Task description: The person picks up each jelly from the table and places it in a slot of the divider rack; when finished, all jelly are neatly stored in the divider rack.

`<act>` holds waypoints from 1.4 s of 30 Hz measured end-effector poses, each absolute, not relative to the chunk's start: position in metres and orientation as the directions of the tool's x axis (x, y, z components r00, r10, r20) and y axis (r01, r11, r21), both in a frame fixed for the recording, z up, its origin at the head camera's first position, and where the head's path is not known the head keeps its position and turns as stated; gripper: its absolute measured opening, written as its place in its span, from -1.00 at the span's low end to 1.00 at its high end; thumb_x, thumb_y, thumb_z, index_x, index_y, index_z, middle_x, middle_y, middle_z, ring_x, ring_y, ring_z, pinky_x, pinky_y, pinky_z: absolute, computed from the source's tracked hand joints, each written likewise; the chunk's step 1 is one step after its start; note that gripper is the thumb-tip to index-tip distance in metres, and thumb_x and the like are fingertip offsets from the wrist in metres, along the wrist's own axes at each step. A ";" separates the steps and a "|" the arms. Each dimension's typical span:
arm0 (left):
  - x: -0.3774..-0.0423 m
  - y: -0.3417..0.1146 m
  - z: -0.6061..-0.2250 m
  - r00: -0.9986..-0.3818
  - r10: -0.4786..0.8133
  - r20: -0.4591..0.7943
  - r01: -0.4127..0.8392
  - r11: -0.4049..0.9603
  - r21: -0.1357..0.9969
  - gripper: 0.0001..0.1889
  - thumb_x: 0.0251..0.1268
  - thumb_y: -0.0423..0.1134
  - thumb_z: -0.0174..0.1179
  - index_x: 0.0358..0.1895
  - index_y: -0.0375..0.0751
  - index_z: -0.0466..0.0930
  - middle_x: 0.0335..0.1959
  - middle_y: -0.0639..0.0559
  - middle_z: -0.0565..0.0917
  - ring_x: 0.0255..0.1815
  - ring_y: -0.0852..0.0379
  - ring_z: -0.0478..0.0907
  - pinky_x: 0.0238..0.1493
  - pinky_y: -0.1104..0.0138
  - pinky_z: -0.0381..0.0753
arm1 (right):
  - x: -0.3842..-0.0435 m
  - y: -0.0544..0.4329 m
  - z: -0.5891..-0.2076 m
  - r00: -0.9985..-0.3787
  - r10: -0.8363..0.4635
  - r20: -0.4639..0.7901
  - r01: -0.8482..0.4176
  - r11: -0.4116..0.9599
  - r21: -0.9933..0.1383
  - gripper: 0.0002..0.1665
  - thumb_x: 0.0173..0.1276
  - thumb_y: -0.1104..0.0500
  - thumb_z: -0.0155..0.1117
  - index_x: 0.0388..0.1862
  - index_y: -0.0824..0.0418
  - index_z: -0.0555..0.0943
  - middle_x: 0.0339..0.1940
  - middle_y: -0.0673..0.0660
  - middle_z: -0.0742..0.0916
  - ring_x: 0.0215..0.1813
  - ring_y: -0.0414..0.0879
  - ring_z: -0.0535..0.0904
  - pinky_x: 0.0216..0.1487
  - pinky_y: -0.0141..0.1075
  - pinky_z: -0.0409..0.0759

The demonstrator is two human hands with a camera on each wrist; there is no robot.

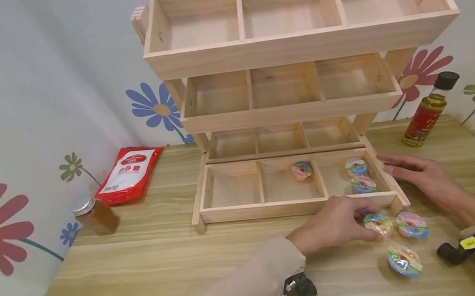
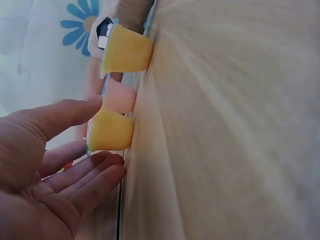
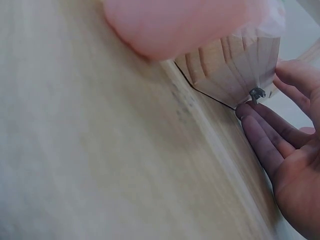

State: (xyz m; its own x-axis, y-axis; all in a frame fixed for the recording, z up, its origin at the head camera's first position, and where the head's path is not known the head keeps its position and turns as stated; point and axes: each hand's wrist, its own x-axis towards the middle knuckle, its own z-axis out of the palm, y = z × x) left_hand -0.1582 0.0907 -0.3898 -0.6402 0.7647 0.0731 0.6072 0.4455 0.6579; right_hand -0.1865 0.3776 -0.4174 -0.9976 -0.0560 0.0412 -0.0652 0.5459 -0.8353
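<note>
My left hand (image 1: 334, 222) has its thumb and fingers around a yellow jelly cup (image 1: 378, 224), which stands on the table in front of the rack; the left wrist view shows the same yellow cup (image 2: 111, 131) between thumb and fingers. Beside it are a pink jelly cup (image 1: 412, 224) and another yellow one (image 1: 404, 261). With fingers extended, my right hand (image 1: 428, 180) rests against the right side of the wooden rack (image 1: 297, 207); the right wrist view shows its fingertips by a screw (image 3: 257, 93). Two jelly cups (image 1: 356, 166) sit in the bottom tier's right compartment, one (image 1: 302, 170) in the middle.
Above the bottom tier rise several more three-compartment tiers. A red-and-white bag (image 1: 130, 174) and a silver-lidded jar (image 1: 96, 215) stand to the left on the table (image 1: 146, 275). An oil bottle (image 1: 429, 111) stands at the back right. Flower-patterned walls enclose the back.
</note>
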 end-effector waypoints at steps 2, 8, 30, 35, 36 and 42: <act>-0.158 0.091 -0.390 -0.642 0.763 0.073 0.606 0.447 0.658 -0.49 0.26 -0.04 0.58 0.26 -0.04 0.74 0.10 0.32 0.77 -0.11 0.61 0.50 -0.07 0.75 0.40 | -0.187 0.377 -0.417 -0.997 -0.058 0.047 -0.071 0.543 -0.837 -0.38 0.63 -0.12 0.27 0.55 0.06 0.54 0.15 -0.53 0.65 0.24 -0.61 0.36 0.06 -0.70 0.28; -0.158 0.094 -0.392 -0.644 0.760 0.089 0.629 0.460 0.626 -0.47 0.22 0.00 0.60 0.25 0.00 0.75 0.04 0.35 0.78 -0.15 0.64 0.47 -0.09 0.76 0.37 | -0.187 0.377 -0.418 -0.997 -0.061 0.055 -0.079 0.523 -0.848 -0.39 0.63 -0.09 0.28 0.54 0.08 0.55 0.14 -0.53 0.66 0.22 -0.63 0.38 0.07 -0.69 0.31; -0.156 0.096 -0.394 -0.650 0.751 0.114 0.629 0.447 0.636 -0.51 0.19 -0.06 0.62 0.19 -0.05 0.77 -0.22 0.37 0.75 -0.34 0.59 0.44 -0.26 0.73 0.43 | -0.187 0.377 -0.417 -0.997 -0.056 0.045 -0.068 0.536 -0.842 -0.38 0.62 -0.12 0.28 0.54 0.06 0.55 0.13 -0.55 0.65 0.22 -0.62 0.37 0.05 -0.70 0.29; -0.155 0.094 -0.391 -0.666 0.740 0.096 0.611 0.467 0.639 -0.52 0.19 -0.04 0.62 0.17 -0.03 0.77 -0.23 0.39 0.76 -0.36 0.58 0.45 -0.28 0.72 0.43 | -0.187 0.376 -0.417 -0.998 -0.050 0.040 -0.060 0.531 -0.845 -0.38 0.62 -0.13 0.28 0.54 0.04 0.55 0.13 -0.55 0.65 0.23 -0.61 0.37 0.06 -0.70 0.29; -0.155 0.094 -0.390 -0.669 0.737 0.096 0.611 0.472 0.635 -0.53 0.19 -0.02 0.62 0.16 -0.02 0.78 -0.23 0.40 0.76 -0.35 0.59 0.45 -0.27 0.72 0.43 | -0.188 0.376 -0.417 -0.998 -0.050 0.040 -0.060 0.529 -0.846 -0.39 0.62 -0.13 0.28 0.54 0.03 0.55 0.13 -0.55 0.65 0.23 -0.61 0.37 0.06 -0.70 0.29; -0.154 0.090 -0.386 -0.671 0.732 0.114 0.623 0.474 0.623 -0.54 0.19 -0.01 0.61 0.15 0.01 0.79 -0.20 0.42 0.78 -0.37 0.62 0.44 -0.26 0.73 0.42 | -0.187 0.376 -0.416 -0.998 -0.047 0.037 -0.057 0.536 -0.843 -0.39 0.61 -0.13 0.29 0.54 0.02 0.56 0.13 -0.55 0.65 0.23 -0.61 0.36 0.05 -0.70 0.27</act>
State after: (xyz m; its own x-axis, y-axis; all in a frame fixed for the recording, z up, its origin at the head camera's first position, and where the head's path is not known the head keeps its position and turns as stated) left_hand -0.1539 0.0897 -0.3856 -0.6711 0.7325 0.1142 0.6229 0.4736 0.6227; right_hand -0.1870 0.3757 -0.4164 -0.9982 -0.0473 0.0370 -0.0566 0.5356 -0.8426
